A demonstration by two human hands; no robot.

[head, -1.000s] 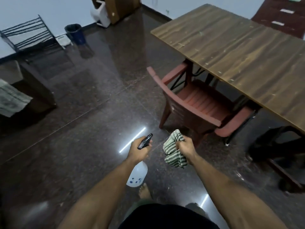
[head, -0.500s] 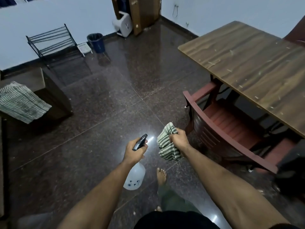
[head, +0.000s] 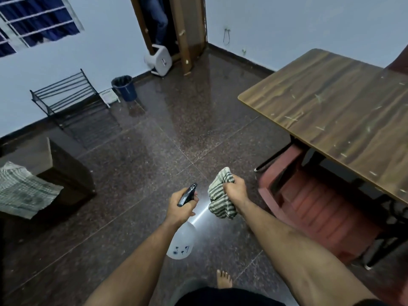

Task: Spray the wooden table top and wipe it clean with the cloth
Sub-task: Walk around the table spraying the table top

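The left hand (head: 180, 207) is wrapped tight around the neck of a spray bottle (head: 181, 241), whose black trigger head (head: 187, 194) juts up and away from the knuckles while the translucent white body hangs below the wrist, over the dark polished floor (head: 136, 164). Just to its right, the right hand (head: 234, 191) is clenched on a green-and-white striped cloth (head: 218, 195) — the fabric bunches out of the fist on its left side and droops below it. The two hands are near each other but apart, both held out over the floor.

The wooden tabletop (head: 340, 120) lies to the right and farther off, well apart from both hands; pale flecks and scratches are scattered over its grain. A red plastic chair (head: 318, 208) is tucked under its near edge, just right of the right forearm. A bare foot (head: 224, 279) shows on the floor near the bottom. Far left against the wall stand a black wire rack (head: 64, 93) and a dark blue bin (head: 124, 87) — and another striped cloth drapes over a low brown box (head: 61, 164) at the left edge.
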